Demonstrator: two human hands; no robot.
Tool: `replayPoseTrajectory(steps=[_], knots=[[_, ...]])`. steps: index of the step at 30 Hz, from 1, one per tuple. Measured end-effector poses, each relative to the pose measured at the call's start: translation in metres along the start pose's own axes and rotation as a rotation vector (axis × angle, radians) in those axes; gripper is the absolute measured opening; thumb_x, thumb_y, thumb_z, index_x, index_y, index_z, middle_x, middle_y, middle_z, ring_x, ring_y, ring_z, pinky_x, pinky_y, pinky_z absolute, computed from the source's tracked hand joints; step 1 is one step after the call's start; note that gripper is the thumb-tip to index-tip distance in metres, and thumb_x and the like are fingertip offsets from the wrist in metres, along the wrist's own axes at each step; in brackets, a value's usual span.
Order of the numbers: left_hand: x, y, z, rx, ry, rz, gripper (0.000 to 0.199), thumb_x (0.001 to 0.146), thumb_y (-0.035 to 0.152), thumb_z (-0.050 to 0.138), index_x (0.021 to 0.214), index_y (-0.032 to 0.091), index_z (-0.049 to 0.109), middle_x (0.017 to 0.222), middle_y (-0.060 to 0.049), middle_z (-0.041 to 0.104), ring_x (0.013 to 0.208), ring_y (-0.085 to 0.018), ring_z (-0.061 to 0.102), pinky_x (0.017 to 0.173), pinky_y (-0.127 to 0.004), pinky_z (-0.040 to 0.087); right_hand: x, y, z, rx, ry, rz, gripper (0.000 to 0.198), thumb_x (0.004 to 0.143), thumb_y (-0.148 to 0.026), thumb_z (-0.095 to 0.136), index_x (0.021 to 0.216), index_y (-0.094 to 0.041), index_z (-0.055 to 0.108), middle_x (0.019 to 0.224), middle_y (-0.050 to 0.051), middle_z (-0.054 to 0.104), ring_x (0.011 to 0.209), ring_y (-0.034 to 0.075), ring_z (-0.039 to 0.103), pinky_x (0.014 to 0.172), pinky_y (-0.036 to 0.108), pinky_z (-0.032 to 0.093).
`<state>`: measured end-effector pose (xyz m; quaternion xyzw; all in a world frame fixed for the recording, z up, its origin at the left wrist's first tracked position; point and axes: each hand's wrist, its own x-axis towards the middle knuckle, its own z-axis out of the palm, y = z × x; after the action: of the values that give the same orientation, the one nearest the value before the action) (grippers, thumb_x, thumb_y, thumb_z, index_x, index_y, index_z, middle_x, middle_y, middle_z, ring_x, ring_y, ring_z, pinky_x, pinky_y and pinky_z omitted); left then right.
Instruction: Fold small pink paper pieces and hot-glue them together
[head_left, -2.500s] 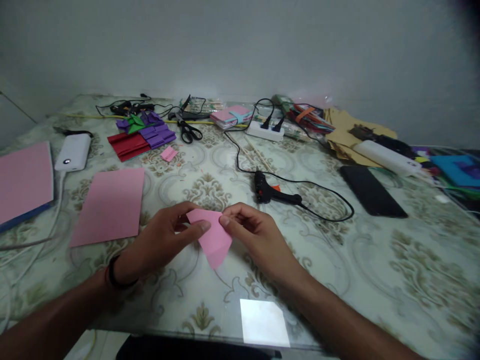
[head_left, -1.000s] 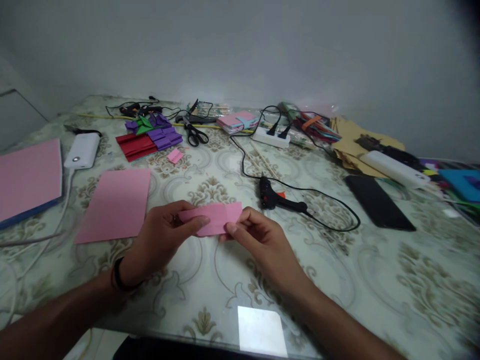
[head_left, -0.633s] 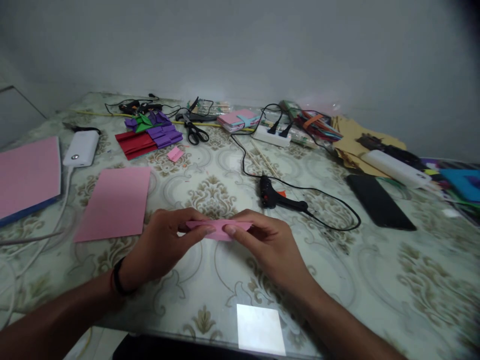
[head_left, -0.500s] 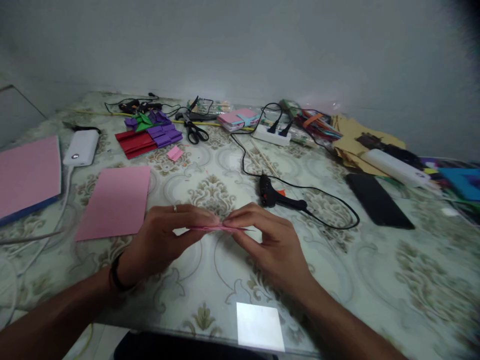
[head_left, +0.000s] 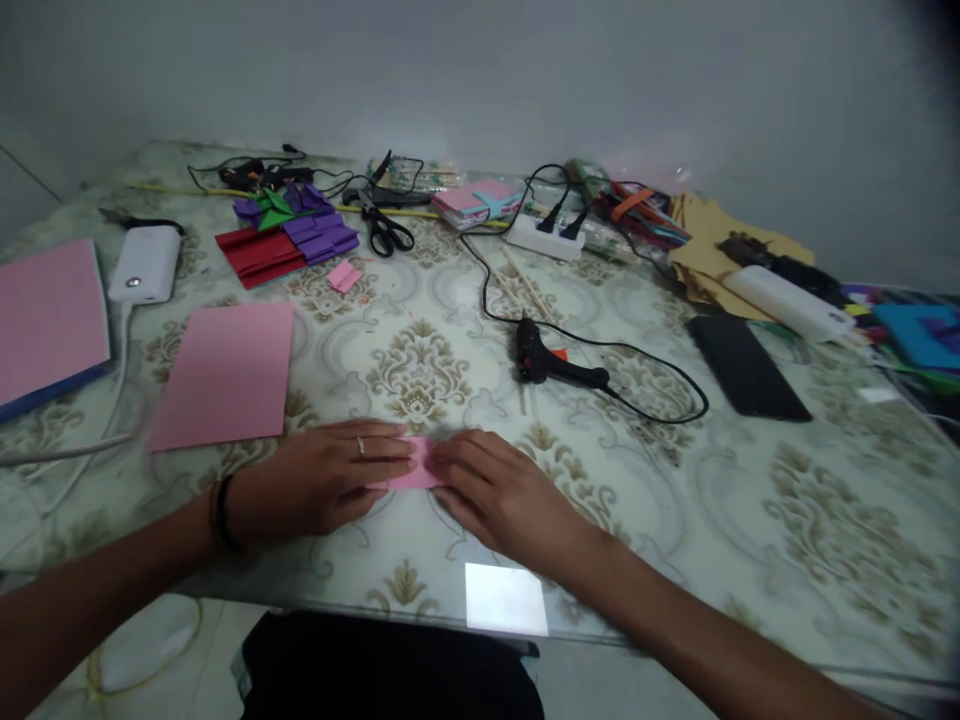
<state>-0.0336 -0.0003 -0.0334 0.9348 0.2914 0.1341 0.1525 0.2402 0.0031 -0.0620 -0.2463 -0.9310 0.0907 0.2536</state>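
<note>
A small folded strip of pink paper [head_left: 417, 480] lies at the table's near middle, between my two hands. My left hand [head_left: 337, 470], with a ring and a dark wristband, covers the strip's left end; its fingers reach over the paper and the thumb is at the near edge. Bent fingers of my right hand [head_left: 487, 480] hold the right end down against the table. Most of both ends is hidden under the fingers. A larger pink sheet [head_left: 225, 375] lies flat to the left of my left hand. Beyond my right hand rests a black glue gun [head_left: 559, 365] with its cord.
A white power bank [head_left: 146, 262] and pink-topped stack [head_left: 49, 315] are at left. Folded red paper [head_left: 255, 255], purple paper [head_left: 321, 238] and scissors [head_left: 386, 230] lie behind. A power strip [head_left: 546, 238] stands at the back; a black phone [head_left: 746, 367] lies right.
Both hands have brought the pink paper down flat; before, it was pinched edge-on between them. My left fingers now stretch over it. The view has tilted down a little.
</note>
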Motion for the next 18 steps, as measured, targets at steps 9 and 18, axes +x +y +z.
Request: replayPoseTrajectory(steps=[9,18], knots=[[-0.020,-0.010,-0.007,-0.074,-0.012,0.051,0.033,0.099,0.010,0.058,0.128,0.017,0.071,0.148,-0.013,0.065,0.148,-0.028,0.050,0.119,-0.051,0.050,0.001,0.006,-0.003,0.094,-0.037,0.017,0.017,0.103,-0.021,0.063,0.113,-0.011,0.071,0.114,0.013,0.077,0.107,0.027,0.071,0.096,0.045,0.063],[-0.021,-0.013,-0.002,-0.007,0.020,0.163,0.044,0.091,0.010,0.059,0.134,0.020,0.064,0.150,-0.012,0.061,0.151,-0.030,0.044,0.122,-0.054,0.045,-0.001,0.012,0.001,0.213,-0.022,0.056,0.012,0.103,-0.020,0.064,0.110,-0.013,0.070,0.112,0.011,0.077,0.100,0.022,0.071,0.093,0.040,0.064]])
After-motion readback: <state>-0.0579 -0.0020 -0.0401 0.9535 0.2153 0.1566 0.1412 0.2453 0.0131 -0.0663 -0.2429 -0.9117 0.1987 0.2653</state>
